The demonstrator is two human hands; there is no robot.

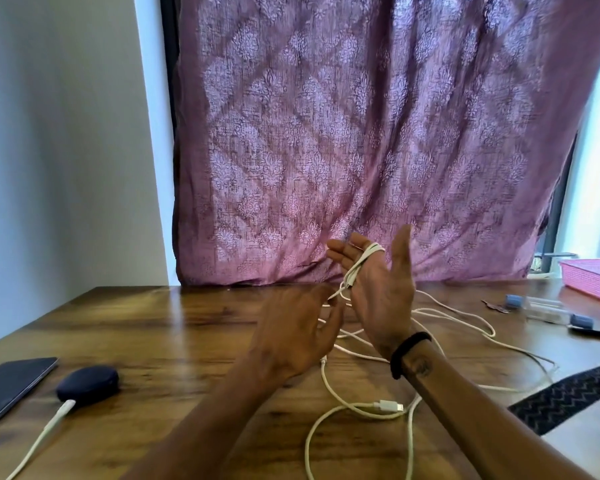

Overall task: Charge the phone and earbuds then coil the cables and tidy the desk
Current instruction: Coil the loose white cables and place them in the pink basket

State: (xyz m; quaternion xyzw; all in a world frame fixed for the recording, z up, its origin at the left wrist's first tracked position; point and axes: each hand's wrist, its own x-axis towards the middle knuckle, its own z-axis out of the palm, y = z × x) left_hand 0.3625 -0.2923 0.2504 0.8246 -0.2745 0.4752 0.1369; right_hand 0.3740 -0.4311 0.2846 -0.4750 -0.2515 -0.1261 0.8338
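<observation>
Looping across the right hand's (378,289) straight, together fingers, white cable (359,265); left hand (298,327) pinching its strand.

The surface (153,327) is showing glossy, grained wood. Lying on it, the white cable (329,382) is looking smooth and matt, the phone (11,382) glassy, the pink tray (593,275) meshed plastic. Behind it, the curtain (361,133) is hanging as woven, patterned cloth.

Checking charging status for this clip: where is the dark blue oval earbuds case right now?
In the head view, the dark blue oval earbuds case lies at the wooden desk's left side, just right of the dark phone, a white cable plugged into its near end.
</observation>
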